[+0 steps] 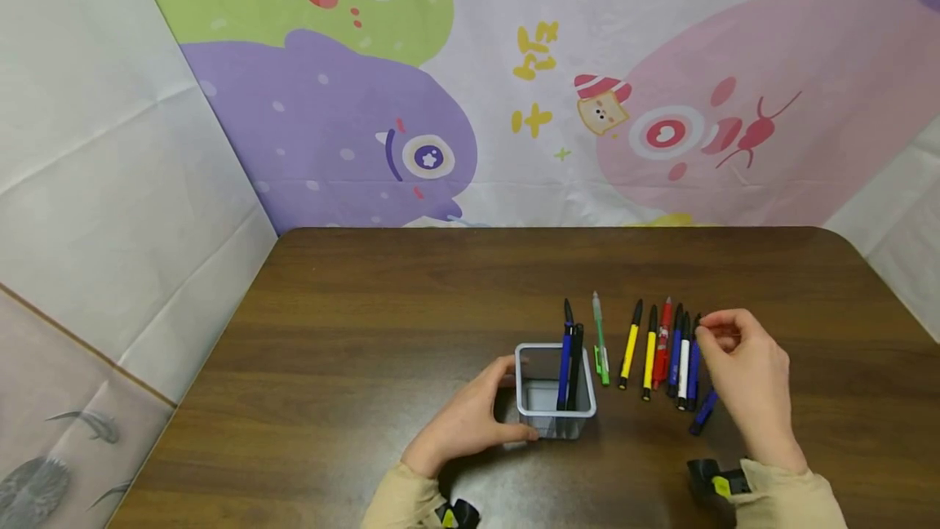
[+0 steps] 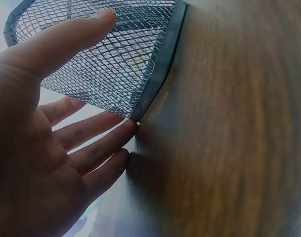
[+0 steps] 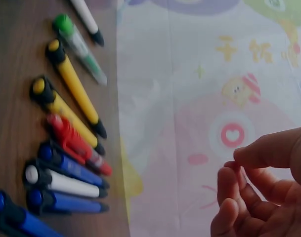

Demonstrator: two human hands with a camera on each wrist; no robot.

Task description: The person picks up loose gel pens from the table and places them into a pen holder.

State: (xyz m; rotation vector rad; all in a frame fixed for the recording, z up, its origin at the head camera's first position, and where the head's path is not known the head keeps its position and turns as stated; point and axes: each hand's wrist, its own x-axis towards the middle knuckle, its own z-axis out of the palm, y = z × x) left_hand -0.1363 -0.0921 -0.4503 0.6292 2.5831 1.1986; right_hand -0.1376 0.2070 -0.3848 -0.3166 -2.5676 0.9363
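The fingers of my left hand (image 1: 470,415) lie along the side of a square mesh pen holder (image 1: 556,414). Its thumb touches the near bottom corner, and the left wrist view shows the fingers fairly straight. A blue pen (image 1: 565,366) and a black pen (image 1: 576,362) stand inside the holder. My right hand (image 1: 752,386) is over the right end of a row of pens, thumb and index fingertips together, the other fingers curled. Nothing shows between them in the right wrist view. Nearest it are a blue pen (image 1: 693,370), a white pen (image 1: 684,366) and a slanted blue pen (image 1: 703,413).
Further left in the row lie a red pen (image 1: 662,341), two yellow pens, one at the left (image 1: 630,345) and one beside the red (image 1: 649,353), and a green pen (image 1: 600,341). The brown table (image 1: 330,366) meets a cartoon-printed cloth (image 1: 529,186) at the back.
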